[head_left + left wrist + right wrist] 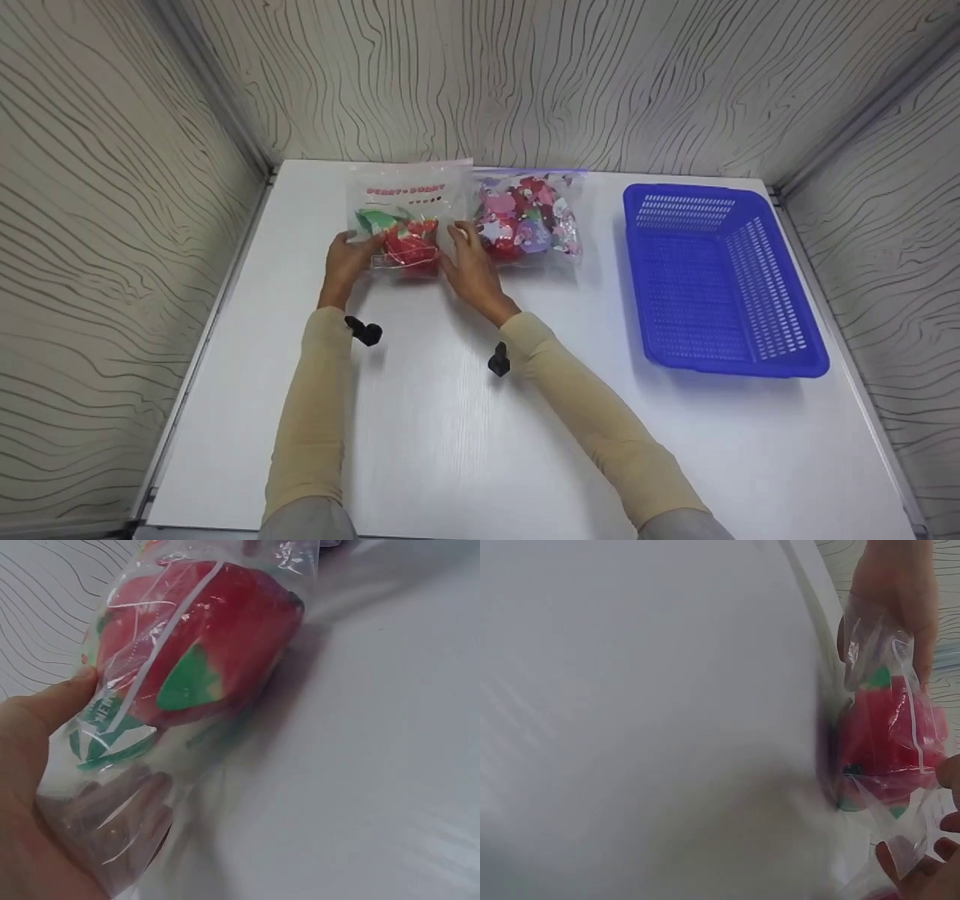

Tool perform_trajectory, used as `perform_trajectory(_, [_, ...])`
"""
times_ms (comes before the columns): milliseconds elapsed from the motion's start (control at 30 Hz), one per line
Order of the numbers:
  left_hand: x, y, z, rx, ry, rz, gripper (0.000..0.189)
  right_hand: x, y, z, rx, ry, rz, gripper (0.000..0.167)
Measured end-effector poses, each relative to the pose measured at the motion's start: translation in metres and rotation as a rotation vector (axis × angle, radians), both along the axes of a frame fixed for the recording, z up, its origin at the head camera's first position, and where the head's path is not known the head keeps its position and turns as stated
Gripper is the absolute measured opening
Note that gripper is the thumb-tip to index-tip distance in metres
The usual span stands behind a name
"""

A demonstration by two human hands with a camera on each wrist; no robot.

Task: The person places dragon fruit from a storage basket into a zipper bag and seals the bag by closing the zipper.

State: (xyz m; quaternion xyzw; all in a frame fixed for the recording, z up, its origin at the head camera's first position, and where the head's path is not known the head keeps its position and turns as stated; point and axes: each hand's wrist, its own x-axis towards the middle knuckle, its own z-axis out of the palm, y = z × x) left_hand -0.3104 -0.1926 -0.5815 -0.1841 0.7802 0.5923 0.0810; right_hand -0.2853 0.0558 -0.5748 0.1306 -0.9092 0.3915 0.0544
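Observation:
A clear plastic bag (409, 193) with red lettering holds red and green strawberry-like items (225, 637). It is at the back of the white table, left of centre. My left hand (347, 262) grips the bag's left side, thumb in front and fingers (142, 802) showing through the plastic behind. At the right side my right hand (474, 274) holds the bag's edge between thumb and fingers (907, 870). Just to the right lies a second clear bag (529, 214) with a pink, red and purple pattern, close to my right fingers.
A blue plastic basket (637, 277) with slotted sides stands on the right of the white table (427, 435). Wood-grain patterned panels (480, 82) enclose the back and sides. A small black device (365, 331) is at the left wrist, another (499, 360) at the right.

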Motion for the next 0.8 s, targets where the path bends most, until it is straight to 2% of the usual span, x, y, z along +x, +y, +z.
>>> perform_trajectory(133, [-0.004,-0.003,-0.002,-0.061,0.014,0.003,0.101,-0.002,0.005,0.003,0.054,-0.084,0.021,0.059])
perform_trajectory(233, [-0.005,-0.005,-0.003,-0.085,0.012,-0.007,0.1,-0.004,0.008,0.005,0.081,-0.107,0.041,0.059])
perform_trajectory(400, [-0.006,-0.006,-0.003,-0.101,0.024,-0.019,0.1,-0.004,0.011,0.007,0.066,-0.087,0.067,0.057])
perform_trajectory(533, [-0.007,-0.005,-0.002,-0.151,0.048,-0.026,0.1,-0.003,0.014,0.008,0.04,-0.065,0.087,0.054])
perform_trajectory(700, [-0.009,-0.003,0.001,-0.212,0.11,-0.014,0.094,-0.001,0.02,0.011,-0.015,-0.064,0.113,0.046])
perform_trajectory(800, [-0.009,0.0,0.006,-0.256,0.156,-0.016,0.084,-0.001,0.026,0.014,-0.052,-0.076,0.123,0.041])
